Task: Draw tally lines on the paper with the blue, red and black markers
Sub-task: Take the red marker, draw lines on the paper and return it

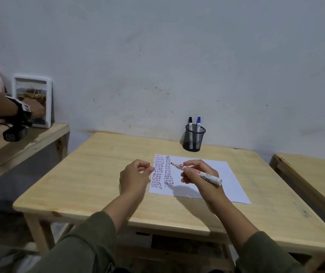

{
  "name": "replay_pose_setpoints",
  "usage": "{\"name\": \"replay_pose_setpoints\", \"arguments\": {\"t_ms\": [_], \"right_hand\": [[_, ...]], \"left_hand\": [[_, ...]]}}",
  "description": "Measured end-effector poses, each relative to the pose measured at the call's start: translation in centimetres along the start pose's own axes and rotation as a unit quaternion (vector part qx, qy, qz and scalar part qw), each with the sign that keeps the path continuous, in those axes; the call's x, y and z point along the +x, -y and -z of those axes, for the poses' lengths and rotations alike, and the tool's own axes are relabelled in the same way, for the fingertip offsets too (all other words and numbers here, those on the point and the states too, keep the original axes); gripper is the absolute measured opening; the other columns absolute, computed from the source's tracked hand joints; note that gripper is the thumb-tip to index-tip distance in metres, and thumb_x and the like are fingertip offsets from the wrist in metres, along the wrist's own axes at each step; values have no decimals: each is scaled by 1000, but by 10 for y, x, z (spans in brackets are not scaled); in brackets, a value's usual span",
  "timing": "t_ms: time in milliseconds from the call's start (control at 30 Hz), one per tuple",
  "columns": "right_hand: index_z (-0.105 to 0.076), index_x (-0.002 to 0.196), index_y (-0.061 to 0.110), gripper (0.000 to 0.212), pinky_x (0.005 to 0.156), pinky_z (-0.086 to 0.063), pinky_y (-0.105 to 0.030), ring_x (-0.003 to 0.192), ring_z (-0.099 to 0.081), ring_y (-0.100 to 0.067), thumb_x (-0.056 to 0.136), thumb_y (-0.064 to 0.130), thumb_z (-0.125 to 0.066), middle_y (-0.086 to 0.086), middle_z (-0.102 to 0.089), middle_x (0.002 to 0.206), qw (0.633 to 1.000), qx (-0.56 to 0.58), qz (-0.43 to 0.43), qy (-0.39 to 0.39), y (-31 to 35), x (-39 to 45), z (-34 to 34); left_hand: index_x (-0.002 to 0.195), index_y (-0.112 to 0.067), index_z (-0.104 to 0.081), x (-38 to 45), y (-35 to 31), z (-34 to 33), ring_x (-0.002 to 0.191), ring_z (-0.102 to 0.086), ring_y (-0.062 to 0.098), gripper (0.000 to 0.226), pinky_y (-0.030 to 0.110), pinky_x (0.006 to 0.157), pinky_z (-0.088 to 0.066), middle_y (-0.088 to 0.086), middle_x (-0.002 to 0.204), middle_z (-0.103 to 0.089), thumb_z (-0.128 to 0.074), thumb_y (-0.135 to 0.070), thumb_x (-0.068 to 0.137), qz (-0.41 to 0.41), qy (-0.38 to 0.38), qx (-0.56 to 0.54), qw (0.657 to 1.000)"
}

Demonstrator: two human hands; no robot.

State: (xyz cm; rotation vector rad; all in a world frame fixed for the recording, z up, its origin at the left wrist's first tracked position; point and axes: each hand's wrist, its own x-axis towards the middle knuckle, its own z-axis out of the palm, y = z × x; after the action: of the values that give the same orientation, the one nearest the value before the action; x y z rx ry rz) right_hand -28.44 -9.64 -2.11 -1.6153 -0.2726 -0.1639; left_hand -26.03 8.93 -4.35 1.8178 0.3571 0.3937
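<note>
A white paper (222, 180) lies on the wooden table (90, 174), with two columns of blue, red and black tally lines (162, 171) along its left side. My right hand (199, 174) grips an uncapped red marker (197, 171), its tip pointing left near the top of the second column, just above the paper. My left hand (135, 174) hovers at the paper's left edge with fingers curled; whether the marker's cap is pinched in it is not visible. A black marker (190, 122) and a blue marker (198, 122) stand capped in a black mesh cup (194, 139) behind the paper.
Another person's arm (4, 107) with a wrist-mounted black device reaches in at the left over a second wooden table (45, 134), near a white-framed picture (33, 101) leaning on the wall. A third table (311, 174) stands at the right.
</note>
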Motion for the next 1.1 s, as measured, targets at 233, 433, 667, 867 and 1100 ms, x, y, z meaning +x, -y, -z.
{"name": "replay_pose_setpoints", "arguments": {"t_ms": [233,433,667,867,1100], "right_hand": [[-71,93,10,11,64,-51,-25,65,-63,-14,85,6,-65,-3,-68,73,1000,21,-15,-7,-13,4,6],[-71,95,7,14,56,-50,-23,58,-60,-17,88,17,-63,-6,-67,68,994,78,-65,-45,-24,13,1],[-69,97,12,12,54,-49,-23,54,-58,-14,88,10,-62,-7,-66,65,990,74,-107,-47,-32,18,-5],[-73,84,15,15,50,-41,-18,55,-52,-10,85,6,-61,-4,-62,63,992,20,-121,-36,-42,17,-4],[-72,81,9,18,45,-38,-11,50,-53,5,87,4,-56,7,-66,69,991,-49,-123,4,-36,11,-8]], "left_hand": [[72,-33,-60,17,24,-5,94,-67,14,11,36,93,-41,-16,76,-70,-66,-30,80,-17,-14,161,987],[99,-30,-67,23,31,-8,105,-61,14,16,32,85,-27,-12,99,-73,-62,-33,84,-39,-3,214,976],[130,-26,-50,21,36,-3,127,-46,16,57,37,101,-28,-6,127,-62,-61,-51,80,-58,30,265,962],[140,-17,-39,8,43,10,144,-21,19,89,41,112,-19,2,154,-33,-44,-75,73,-55,43,417,906],[150,-15,-19,-2,43,10,149,-7,17,95,39,119,-10,4,161,-14,-32,-75,77,-52,70,460,884]]}}
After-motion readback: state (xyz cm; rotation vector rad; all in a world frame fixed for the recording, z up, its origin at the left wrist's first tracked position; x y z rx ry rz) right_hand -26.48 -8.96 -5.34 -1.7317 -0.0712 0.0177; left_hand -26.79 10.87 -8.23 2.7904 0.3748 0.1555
